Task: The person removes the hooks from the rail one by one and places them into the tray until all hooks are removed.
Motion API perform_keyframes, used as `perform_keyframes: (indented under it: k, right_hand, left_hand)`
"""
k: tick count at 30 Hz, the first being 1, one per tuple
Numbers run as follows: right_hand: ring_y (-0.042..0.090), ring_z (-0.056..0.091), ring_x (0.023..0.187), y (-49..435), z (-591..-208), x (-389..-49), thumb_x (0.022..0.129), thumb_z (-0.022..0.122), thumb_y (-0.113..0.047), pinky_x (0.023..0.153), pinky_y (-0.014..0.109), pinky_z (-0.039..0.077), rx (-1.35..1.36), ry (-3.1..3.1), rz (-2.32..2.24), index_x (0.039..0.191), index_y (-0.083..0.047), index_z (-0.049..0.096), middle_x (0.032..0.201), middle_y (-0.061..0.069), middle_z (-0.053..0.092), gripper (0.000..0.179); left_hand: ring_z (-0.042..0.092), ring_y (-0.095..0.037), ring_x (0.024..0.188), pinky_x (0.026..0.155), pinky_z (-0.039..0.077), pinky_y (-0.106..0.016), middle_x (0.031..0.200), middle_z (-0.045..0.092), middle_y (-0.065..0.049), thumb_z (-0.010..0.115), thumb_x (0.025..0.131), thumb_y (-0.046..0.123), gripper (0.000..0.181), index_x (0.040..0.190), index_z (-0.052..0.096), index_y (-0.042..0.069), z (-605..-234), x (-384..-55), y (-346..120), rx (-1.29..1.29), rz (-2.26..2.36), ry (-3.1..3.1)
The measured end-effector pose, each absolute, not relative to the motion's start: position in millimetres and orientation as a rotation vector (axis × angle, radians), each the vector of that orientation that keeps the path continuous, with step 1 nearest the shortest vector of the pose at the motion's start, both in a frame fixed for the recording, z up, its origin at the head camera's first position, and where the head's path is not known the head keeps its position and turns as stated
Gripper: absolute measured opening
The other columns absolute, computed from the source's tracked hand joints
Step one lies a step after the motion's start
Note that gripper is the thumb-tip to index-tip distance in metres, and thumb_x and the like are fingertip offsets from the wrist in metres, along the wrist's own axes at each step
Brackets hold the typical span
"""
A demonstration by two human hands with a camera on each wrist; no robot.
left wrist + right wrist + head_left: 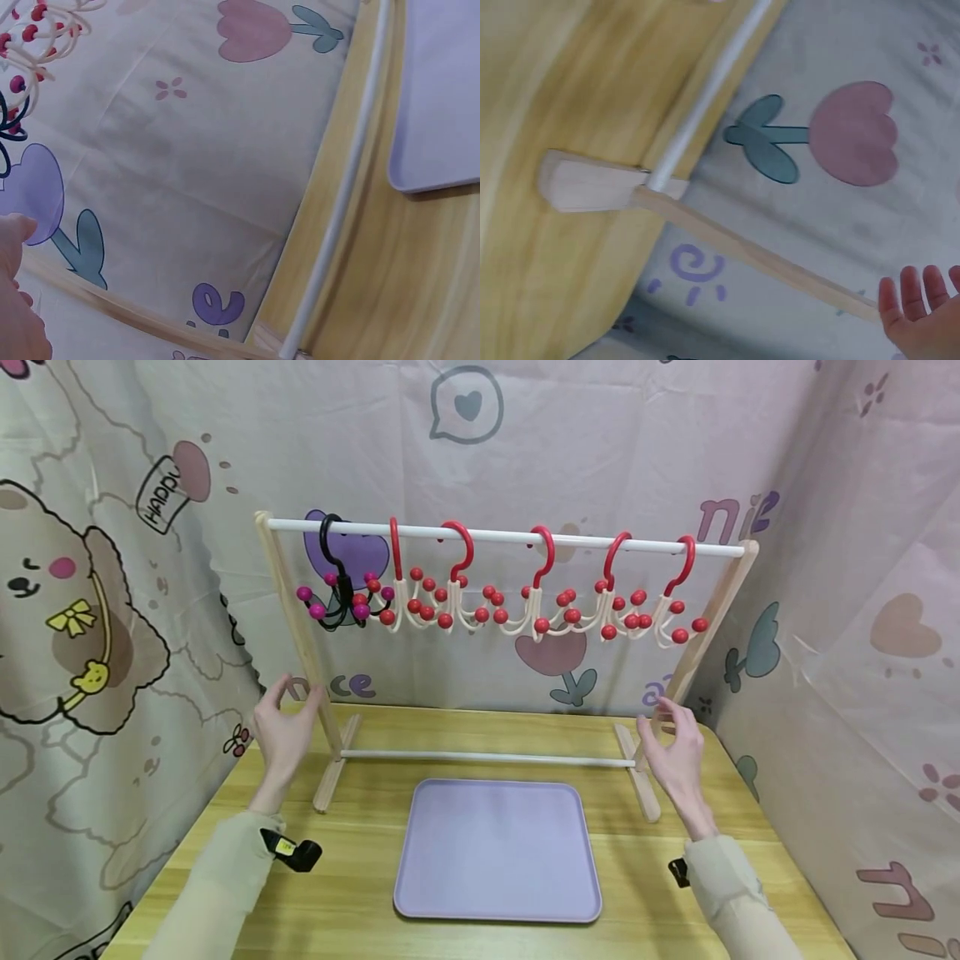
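Obstacles: wooden posts [297, 627] at ten and two o'clock from the tray [497, 852]; hangers [533, 606] crowding the top bar [502, 537] at twelve. Free room: above the tray; between hangers and lower bar [487, 758].

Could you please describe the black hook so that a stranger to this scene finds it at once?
On the wooden table stands a rack with a white top rail. Follow this rail to its left end, where the black hook hangs first. Only it is black with magenta balls; the five other hooks have red tops, cream prongs and red balls.
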State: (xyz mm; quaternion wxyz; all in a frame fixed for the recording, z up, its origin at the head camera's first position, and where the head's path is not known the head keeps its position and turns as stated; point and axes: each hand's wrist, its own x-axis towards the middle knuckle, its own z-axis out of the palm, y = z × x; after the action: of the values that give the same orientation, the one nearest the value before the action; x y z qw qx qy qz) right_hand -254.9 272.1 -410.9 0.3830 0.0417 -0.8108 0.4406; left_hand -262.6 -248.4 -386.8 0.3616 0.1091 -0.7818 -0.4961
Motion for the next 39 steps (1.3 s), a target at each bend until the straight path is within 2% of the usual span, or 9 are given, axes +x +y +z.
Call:
perform_keyframes:
  k: [1,2,5,8,13,21,26,33,39]
  right_hand:
    - [0.019,0.060,0.095,271.8,-407.5,-255.6,0.087,0.070,0.000,0.082,0.015,0.045,0.111,-2.032,1.136,0.124,0.007,0.063,0.112,0.027,0.063,0.039]
    - [0.014,0.060,0.091,271.4,-403.8,-256.0,0.086,0.070,0.001,0.081,0.012,0.047,0.119,-2.001,1.154,0.123,0.007,0.064,0.110,0.027,0.064,0.038]
    - [0.000,0.057,0.085,269.6,-391.2,-256.1,0.087,0.069,0.004,0.077,0.007,0.048,0.137,-1.935,1.187,0.121,0.008,0.066,0.104,0.026,0.064,0.034]
    - [-0.006,0.055,0.082,266.0,-376.6,-253.1,0.088,0.067,0.005,0.075,0.004,0.047,0.143,-1.908,1.212,0.120,0.011,0.065,0.102,0.023,0.064,0.032]
    - [-0.009,0.055,0.082,261.1,-352.8,-247.6,0.090,0.062,0.005,0.075,0.004,0.046,0.129,-1.871,1.225,0.118,0.014,0.063,0.100,0.021,0.063,0.029]
    - [-0.006,0.057,0.081,268.8,-334.3,-254.9,0.093,0.065,-0.006,0.077,0.005,0.048,0.154,-1.823,1.186,0.118,0.005,0.067,0.095,-0.007,0.064,0.027]
    - [-0.004,0.056,0.080,269.8,-322.3,-257.6,0.095,0.065,-0.011,0.077,0.006,0.047,0.155,-1.809,1.174,0.117,0.004,0.068,0.091,-0.025,0.058,0.027]
    - [-0.004,0.056,0.075,267.5,-309.4,-259.8,0.095,0.066,-0.021,0.076,0.008,0.049,0.102,-1.761,1.165,0.108,0.005,0.068,0.086,-0.027,0.059,0.029]
    - [-0.002,0.057,0.075,266.5,-299.6,-263.6,0.095,0.067,-0.025,0.077,0.009,0.050,0.084,-1.759,1.173,0.110,0.002,0.069,0.087,-0.026,0.060,0.031]
  left_hand:
    - [0.063,-0.034,0.122,0.117,0.039,-0.046,0.144,0.058,-0.020,0.075,0.090,0.026,0.055,0.136,0.060,0.000,-384.9,-263.4,-248.6,0.276,-1.315,-1.990]
    - [0.056,-0.034,0.133,0.119,0.038,-0.047,0.144,0.058,-0.019,0.075,0.089,0.025,0.056,0.137,0.059,-0.001,-383.3,-264.1,-248.7,0.278,-1.339,-1.972]
    - [0.053,-0.034,0.137,0.118,0.038,-0.043,0.143,0.060,-0.017,0.076,0.088,0.025,0.058,0.137,0.059,0.000,-378.7,-266.4,-249.2,0.300,-1.371,-1.946]
    - [0.056,-0.033,0.134,0.116,0.041,-0.042,0.141,0.062,-0.016,0.078,0.087,0.029,0.058,0.135,0.061,0.001,-373.2,-268.6,-249.9,0.320,-1.346,-1.945]
    - [0.061,-0.029,0.130,0.111,0.046,-0.041,0.138,0.065,-0.013,0.078,0.086,0.034,0.059,0.135,0.063,0.005,-361.3,-271.7,-249.5,0.362,-1.320,-1.978]
    - [0.066,-0.024,0.119,0.102,0.052,-0.025,0.133,0.068,-0.015,0.078,0.086,0.027,0.054,0.133,0.064,0.005,-347.9,-278.9,-250.5,0.369,-1.400,-1.956]
    - [0.066,-0.024,0.117,0.104,0.051,-0.028,0.130,0.069,-0.016,0.078,0.087,0.026,0.050,0.130,0.066,0.004,-341.1,-285.0,-250.5,0.354,-1.401,-1.943]
    - [0.067,-0.011,0.103,0.100,0.053,-0.030,0.124,0.073,-0.015,0.078,0.086,0.027,0.044,0.123,0.071,0.005,-331.7,-290.3,-250.3,0.375,-1.300,-1.945]
    - [0.057,0.006,0.089,0.098,0.052,-0.028,0.121,0.073,-0.016,0.078,0.086,0.027,0.041,0.120,0.073,0.005,-327.1,-294.3,-250.8,0.383,-1.288,-1.933]
